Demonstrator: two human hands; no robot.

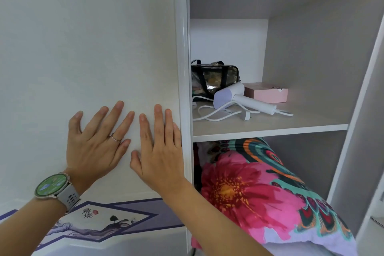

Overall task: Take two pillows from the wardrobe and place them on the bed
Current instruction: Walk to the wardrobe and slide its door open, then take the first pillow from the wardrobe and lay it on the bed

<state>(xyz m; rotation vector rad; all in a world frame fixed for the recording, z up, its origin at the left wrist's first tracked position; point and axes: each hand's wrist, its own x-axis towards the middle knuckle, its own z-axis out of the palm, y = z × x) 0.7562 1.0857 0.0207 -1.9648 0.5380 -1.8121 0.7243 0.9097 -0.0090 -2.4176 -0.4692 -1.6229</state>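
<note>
Hands: my left hand (94, 147) and right hand (161, 151) lie flat, side by side, on the wardrobe door (89, 48).
Pillow (259, 189): at 4 o'clock, untouched.
Risk: door could slide back onto my fingers.

pillow (259, 193) pink floral with teal peacock print; wardrobe door (83, 48) white, purple landscape motif; box (268, 94) pink.

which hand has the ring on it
The left hand: a thin ring sits on one finger and a watch is on that wrist. The right hand, flat on the door beside it, has neither.
</note>
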